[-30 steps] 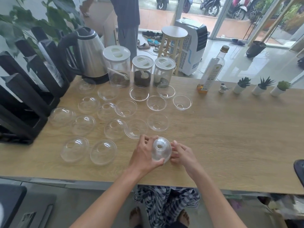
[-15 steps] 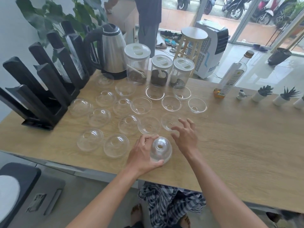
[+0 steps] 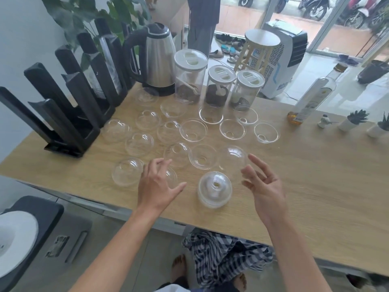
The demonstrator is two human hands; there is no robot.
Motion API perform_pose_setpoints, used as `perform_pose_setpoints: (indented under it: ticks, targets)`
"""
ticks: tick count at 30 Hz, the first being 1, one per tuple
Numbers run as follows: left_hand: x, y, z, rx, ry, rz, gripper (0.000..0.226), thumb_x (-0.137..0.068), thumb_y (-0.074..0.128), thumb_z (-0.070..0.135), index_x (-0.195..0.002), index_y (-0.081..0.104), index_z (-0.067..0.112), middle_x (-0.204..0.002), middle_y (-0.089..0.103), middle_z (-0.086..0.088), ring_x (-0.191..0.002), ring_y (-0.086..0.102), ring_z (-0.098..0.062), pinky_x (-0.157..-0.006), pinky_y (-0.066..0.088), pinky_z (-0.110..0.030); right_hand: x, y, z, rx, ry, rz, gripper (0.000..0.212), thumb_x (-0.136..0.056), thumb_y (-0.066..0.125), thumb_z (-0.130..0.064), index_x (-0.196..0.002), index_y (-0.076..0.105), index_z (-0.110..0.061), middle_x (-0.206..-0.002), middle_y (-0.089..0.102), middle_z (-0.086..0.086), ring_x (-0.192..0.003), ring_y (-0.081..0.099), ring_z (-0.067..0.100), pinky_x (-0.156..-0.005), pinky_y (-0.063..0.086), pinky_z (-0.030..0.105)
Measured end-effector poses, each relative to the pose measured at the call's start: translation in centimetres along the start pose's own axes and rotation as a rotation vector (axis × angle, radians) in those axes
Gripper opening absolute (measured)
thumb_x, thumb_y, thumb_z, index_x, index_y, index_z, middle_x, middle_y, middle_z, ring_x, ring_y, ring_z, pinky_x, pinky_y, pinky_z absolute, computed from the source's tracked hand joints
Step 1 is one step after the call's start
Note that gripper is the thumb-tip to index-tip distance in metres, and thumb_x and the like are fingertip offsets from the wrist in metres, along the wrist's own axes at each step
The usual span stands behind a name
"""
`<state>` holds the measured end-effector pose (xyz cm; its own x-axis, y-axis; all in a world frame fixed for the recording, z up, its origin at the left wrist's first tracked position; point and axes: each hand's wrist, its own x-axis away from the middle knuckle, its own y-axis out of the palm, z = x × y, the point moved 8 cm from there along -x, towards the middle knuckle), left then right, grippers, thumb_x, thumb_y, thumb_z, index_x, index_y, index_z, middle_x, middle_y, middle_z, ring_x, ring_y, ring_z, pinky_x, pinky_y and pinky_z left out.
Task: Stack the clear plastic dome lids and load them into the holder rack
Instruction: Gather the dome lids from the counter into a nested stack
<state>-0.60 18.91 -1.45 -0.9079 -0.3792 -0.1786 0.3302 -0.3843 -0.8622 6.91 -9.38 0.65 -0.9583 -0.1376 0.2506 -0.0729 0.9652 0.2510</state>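
Head view. A small stack of dome lids (image 3: pixel 215 189) sits dome-up on the counter (image 3: pixel 315 186), close to its near edge, touched by neither hand. Left hand (image 3: pixel 156 185) hovers just left of the stack, fingers spread and released, partly covering a single lid (image 3: pixel 171 177) beneath it. Right hand (image 3: pixel 264 186) hovers just right of the stack, also released, fingers loosely curled, holding nothing.

Loose dome lids (image 3: pixel 193 130) lie scattered across the middle and far-left part of the counter, some dome-up, some inverted; one dome-up lid (image 3: pixel 233 158) lies just beyond the right fingertips. Exact count not determinable, since the clear plastic overlaps in places.

Black holder rack (image 3: pixel 69 114) stands at the counter's left edge, its slots tilted; one far slot holds a column of clear lids (image 3: pixel 108 66).

Along the far edge: steel kettle (image 3: pixel 157 60), three lidded jars (image 3: pixel 219 87), a bottle (image 3: pixel 311 95) toward the right.
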Motion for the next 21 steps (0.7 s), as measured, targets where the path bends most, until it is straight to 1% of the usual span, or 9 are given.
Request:
perform_pose_setpoints:
  ticks: [2, 3, 6, 11, 14, 16, 18, 20, 21]
  targets:
    - [-0.1, 0.0, -1.5, -0.066, -0.053, -0.019, 0.086, -0.066, 0.089, 0.053, -0.137, 0.060, 0.013, -0.130, 0.058, -0.013, -0.121, 0.055, -0.030, -0.100, 0.051, -0.043, 0.7, 0.3, 2.1, -0.104, 0.130, -0.020, 0.045, -0.082, 0.076, -0.020, -0.127, 0.072, -0.017, -0.086, 0.077, 0.000, -0.078, 0.070, 0.010, -0.073, 0.059, 0.023]
    - [-0.1, 0.2, -2.0, -0.079, -0.067, -0.038, 0.088, -0.066, 0.090, 0.051, -0.139, 0.059, 0.012, -0.130, 0.057, -0.014, -0.122, 0.054, -0.031, -0.101, 0.051, -0.043, 1.0, 0.3, 3.3, -0.114, 0.190, -0.004, 0.043, -0.083, 0.074, -0.020, -0.126, 0.072, -0.016, -0.085, 0.076, 0.000, -0.075, 0.067, 0.010, -0.072, 0.058, 0.024]
    - [-0.1, 0.9, -2.7, -0.077, -0.093, -0.108, 0.092, -0.068, 0.089, 0.048, -0.145, 0.053, 0.013, -0.134, 0.052, -0.013, -0.126, 0.051, -0.030, -0.103, 0.050, -0.043, 1.5, -0.3, 6.5, -0.088, 0.287, 0.066, 0.042, -0.085, 0.073, -0.023, -0.126, 0.072, -0.014, -0.084, 0.075, -0.001, -0.074, 0.063, 0.012, -0.075, 0.054, 0.029]
    - [0.2, 1.8, -2.9, -0.063, -0.096, -0.173, 0.088, -0.072, 0.089, 0.044, -0.146, 0.050, 0.018, -0.137, 0.050, -0.010, -0.128, 0.051, -0.026, -0.102, 0.052, -0.039, 1.3, -1.4, 8.6, 0.000, 0.301, 0.209, 0.021, -0.095, 0.072, -0.015, -0.116, 0.075, -0.014, -0.086, 0.073, 0.000, -0.073, 0.062, 0.012, -0.074, 0.055, 0.029]
    - [0.2, 2.0, -3.1, -0.065, -0.108, -0.182, 0.087, -0.073, 0.089, 0.041, -0.147, 0.049, 0.020, -0.139, 0.050, -0.011, -0.127, 0.053, -0.027, -0.102, 0.052, -0.040, 1.0, -1.5, 8.7, 0.046, 0.282, 0.239, 0.019, -0.097, 0.072, -0.014, -0.115, 0.074, -0.011, -0.089, 0.074, 0.000, -0.072, 0.066, 0.012, -0.070, 0.057, 0.028]
    - [0.2, 2.1, -3.2, -0.066, -0.114, -0.184, 0.086, -0.073, 0.089, 0.041, -0.146, 0.049, 0.021, -0.138, 0.051, -0.012, -0.126, 0.054, -0.028, -0.101, 0.053, -0.041, 1.0, -1.6, 8.6, 0.056, 0.276, 0.260, 0.021, -0.097, 0.071, -0.016, -0.116, 0.072, -0.009, -0.094, 0.075, 0.002, -0.076, 0.069, 0.013, -0.072, 0.057, 0.029]
    - [0.3, 2.1, -3.2, -0.064, -0.111, -0.176, 0.086, -0.072, 0.089, 0.041, -0.146, 0.049, 0.021, -0.137, 0.052, -0.012, -0.125, 0.055, -0.028, -0.100, 0.054, -0.041, 1.5, -1.7, 8.1, 0.097, 0.250, 0.307, 0.023, -0.096, 0.072, -0.024, -0.115, 0.071, -0.011, -0.101, 0.074, 0.004, -0.083, 0.069, 0.017, -0.075, 0.058, 0.030]
    - [0.4, 2.2, -3.3, -0.057, -0.109, -0.167, 0.086, -0.072, 0.089, 0.042, -0.145, 0.050, 0.021, -0.135, 0.052, -0.011, -0.124, 0.055, -0.027, -0.098, 0.055, -0.042, 2.1, -1.7, 6.7, 0.292, 0.126, 0.331, 0.031, -0.089, 0.076, -0.043, -0.112, 0.071, -0.024, -0.112, 0.072, -0.001, -0.098, 0.070, 0.018, -0.078, 0.057, 0.028]
    - [0.5, 2.2, -3.3, -0.048, -0.110, -0.162, 0.085, -0.072, 0.089, 0.041, -0.145, 0.051, 0.021, -0.134, 0.052, -0.011, -0.123, 0.055, -0.027, -0.096, 0.056, -0.042, 2.3, -1.3, 5.9, 0.420, 0.031, 0.293, 0.040, -0.083, 0.076, -0.053, -0.115, 0.070, -0.030, -0.119, 0.070, -0.006, -0.106, 0.069, 0.016, -0.081, 0.055, 0.026]
